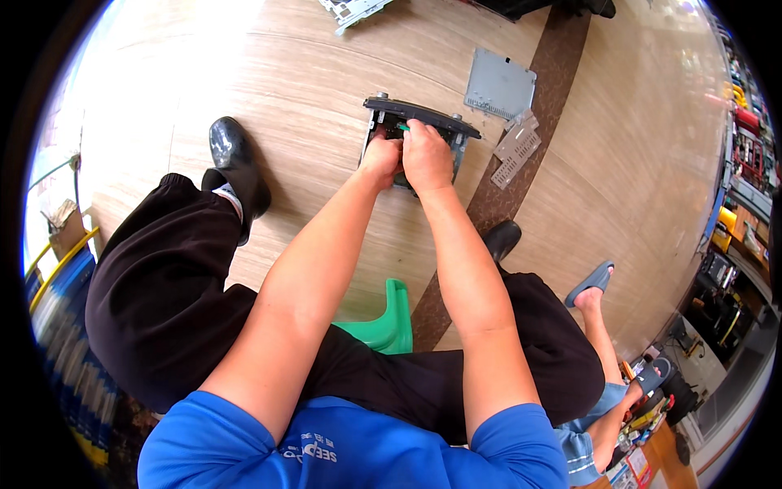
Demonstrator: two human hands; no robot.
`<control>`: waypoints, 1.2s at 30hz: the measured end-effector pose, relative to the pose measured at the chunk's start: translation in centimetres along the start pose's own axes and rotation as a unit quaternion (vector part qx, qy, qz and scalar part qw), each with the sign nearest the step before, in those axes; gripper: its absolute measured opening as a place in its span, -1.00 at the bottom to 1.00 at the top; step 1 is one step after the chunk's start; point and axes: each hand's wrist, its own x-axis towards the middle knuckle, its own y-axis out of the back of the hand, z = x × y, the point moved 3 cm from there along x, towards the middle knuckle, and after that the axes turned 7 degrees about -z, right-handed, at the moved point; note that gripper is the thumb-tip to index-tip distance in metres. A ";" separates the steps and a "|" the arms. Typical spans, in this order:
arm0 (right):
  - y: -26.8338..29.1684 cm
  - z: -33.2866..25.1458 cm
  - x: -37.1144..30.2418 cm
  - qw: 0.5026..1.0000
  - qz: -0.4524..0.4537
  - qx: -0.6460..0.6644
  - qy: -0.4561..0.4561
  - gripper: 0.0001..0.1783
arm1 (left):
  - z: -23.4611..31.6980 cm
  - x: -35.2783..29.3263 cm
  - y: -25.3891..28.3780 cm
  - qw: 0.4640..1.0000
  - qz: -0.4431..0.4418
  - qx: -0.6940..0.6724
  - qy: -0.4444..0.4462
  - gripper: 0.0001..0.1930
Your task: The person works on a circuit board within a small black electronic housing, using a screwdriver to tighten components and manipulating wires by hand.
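An opened electronic unit (432, 114) with a long dark front panel and a metal chassis sits on the floor ahead of me. Both hands reach into its uncovered inside. My left hand (380, 160) is closed at the left part of the chassis, its fingertips hidden in the unit. Close beside it, my right hand (428, 156) is closed with curled fingers just behind the front panel. A small green piece (402, 127) shows at its fingertips; I cannot tell whether it is held or part of the unit.
A flat grey metal cover (500, 84) and a slotted metal plate (516, 151) lie to the right. Another metal part (355, 11) lies far off. A green plastic stool (394, 319) is under me. Another person's sandalled foot (590, 290) is at right, near crowded shelves (745, 155).
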 end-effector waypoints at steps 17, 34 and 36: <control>0.3 -0.5 -0.1 0.999 -0.018 -0.030 -0.009 -0.75 | 0.4 -0.4 0.2 0.999 0.008 0.051 -0.018 -0.42; 0.1 -0.9 -0.2 0.995 0.062 -0.017 0.071 -0.80 | 0.4 -0.3 0.2 0.998 0.020 0.039 -0.037 -0.49; -0.1 -0.9 -0.1 0.996 0.058 -0.017 0.070 -0.80 | 0.5 -0.4 0.1 0.998 0.017 0.035 -0.041 -0.50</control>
